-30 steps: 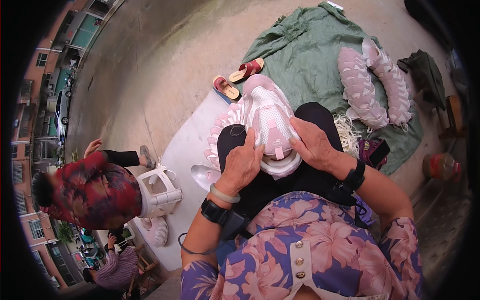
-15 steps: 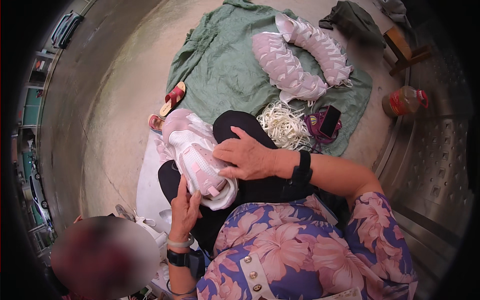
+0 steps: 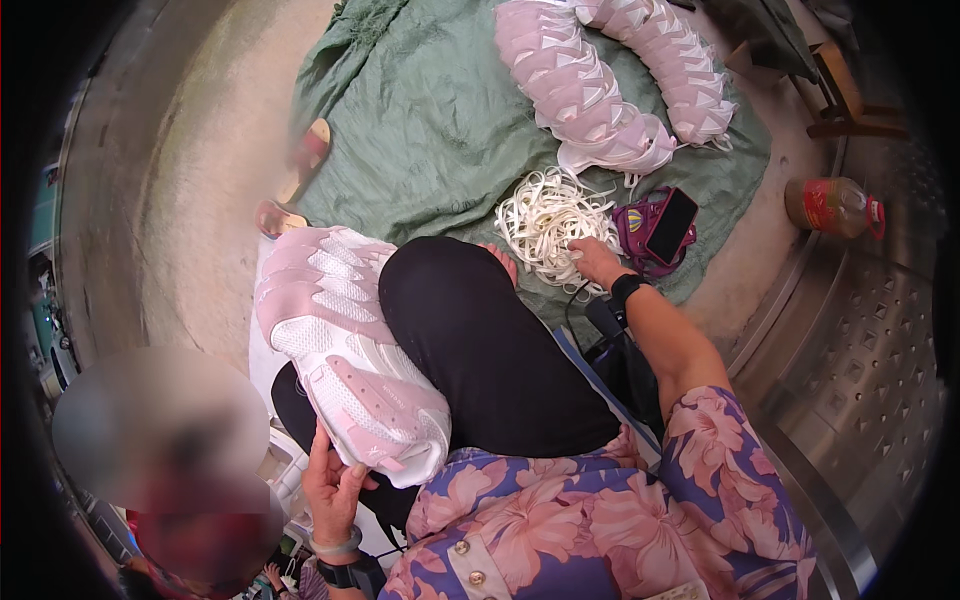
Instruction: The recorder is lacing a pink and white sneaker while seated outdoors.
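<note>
A pink and white shoe upper [image 3: 380, 410] lies across my lap, at the near end of a nested stack of similar uppers [image 3: 325, 285]. My left hand [image 3: 335, 480] grips the upper's near edge, thumb and fingers closed on it. Out to the right, my right hand [image 3: 598, 262] has its fingers closed at the edge of a tangled pile of white shoelaces [image 3: 545, 225]. How many laces are between those fingertips is too small to tell. Black trousers [image 3: 480, 340] cover my knees, between the two hands.
Two more rows of pink and white uppers [image 3: 570, 85] rest on a green cloth [image 3: 430, 130]. A dark phone [image 3: 671, 225] lies on a purple pouch [image 3: 632, 222] beside the laces. Farther right stand a bottle [image 3: 828, 207] and a wooden stool [image 3: 840, 90]. Sandals [image 3: 305, 160] lie left; another person [image 3: 200, 530] is near.
My right hand has left the upper and moved right to the shoelace pile. The left hand stays at the upper's edge. The whole view has shifted, showing more of the stack on my lap.
</note>
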A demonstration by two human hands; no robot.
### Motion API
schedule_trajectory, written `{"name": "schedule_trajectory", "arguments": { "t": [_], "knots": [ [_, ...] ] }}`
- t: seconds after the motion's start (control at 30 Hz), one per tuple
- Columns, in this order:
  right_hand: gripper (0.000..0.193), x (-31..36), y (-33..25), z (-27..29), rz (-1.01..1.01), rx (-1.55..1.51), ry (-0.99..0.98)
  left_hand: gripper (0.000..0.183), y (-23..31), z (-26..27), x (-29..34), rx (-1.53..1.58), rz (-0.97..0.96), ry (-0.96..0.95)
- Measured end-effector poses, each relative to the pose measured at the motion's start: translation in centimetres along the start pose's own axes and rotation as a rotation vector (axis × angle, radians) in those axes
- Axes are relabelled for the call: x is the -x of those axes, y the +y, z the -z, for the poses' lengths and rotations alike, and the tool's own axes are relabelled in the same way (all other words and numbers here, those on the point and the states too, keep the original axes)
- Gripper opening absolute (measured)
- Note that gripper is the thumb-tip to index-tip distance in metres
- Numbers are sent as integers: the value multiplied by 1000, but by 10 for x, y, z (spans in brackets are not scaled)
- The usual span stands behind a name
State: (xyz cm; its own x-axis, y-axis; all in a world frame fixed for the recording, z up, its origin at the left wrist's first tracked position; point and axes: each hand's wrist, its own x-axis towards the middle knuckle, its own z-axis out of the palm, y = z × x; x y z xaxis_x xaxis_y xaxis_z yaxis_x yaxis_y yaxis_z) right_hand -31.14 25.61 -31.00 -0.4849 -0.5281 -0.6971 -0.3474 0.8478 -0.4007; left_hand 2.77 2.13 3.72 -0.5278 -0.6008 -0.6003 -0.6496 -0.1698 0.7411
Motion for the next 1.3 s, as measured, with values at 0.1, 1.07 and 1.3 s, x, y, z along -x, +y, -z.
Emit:
{"name": "schedule_trajectory", "arguments": {
  "t": [0.1,1.07,1.3],
  "knots": [
    [42,-5,-4,-22,-91,-28,-61,72,2,-2,2,26,32,31],
    [17,216,-179,163,784,-257,462,47,19,3,5,75,-585,-122],
    [15,293,-305,144,1128,-445,-153,57,64,-27,4,427,-483,-847]
  ]
}}
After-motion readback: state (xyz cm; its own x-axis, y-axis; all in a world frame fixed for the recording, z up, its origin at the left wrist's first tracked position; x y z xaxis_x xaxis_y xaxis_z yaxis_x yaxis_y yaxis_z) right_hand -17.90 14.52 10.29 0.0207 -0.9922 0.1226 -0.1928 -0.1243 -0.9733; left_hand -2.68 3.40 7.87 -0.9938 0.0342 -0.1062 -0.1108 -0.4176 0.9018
